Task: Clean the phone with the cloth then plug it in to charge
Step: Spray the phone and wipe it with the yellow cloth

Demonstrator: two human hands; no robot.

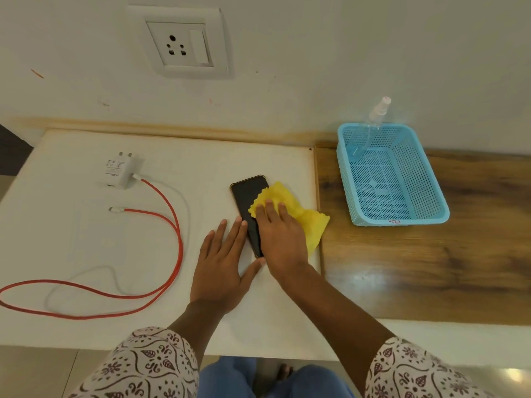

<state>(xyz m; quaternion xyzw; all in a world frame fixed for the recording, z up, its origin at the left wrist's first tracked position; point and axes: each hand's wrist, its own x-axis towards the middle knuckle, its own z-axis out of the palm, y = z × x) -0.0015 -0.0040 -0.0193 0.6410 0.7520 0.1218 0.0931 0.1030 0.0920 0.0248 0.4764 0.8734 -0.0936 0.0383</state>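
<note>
- Phone [247, 196] lies flat on the white table [201, 156], near its right edge, with the yellow cloth [290, 209] on top.
- Right hand [280, 237] presses the cloth down, fingers flat and open.
- Left hand [222, 264] lies open on the table, fingers touching the phone's left side.
- A hard push could slide the phone right, off the white top.
- Red cable [175, 239] and charger [122, 172] lie far left, not plugged into the socket [179, 44].
</note>
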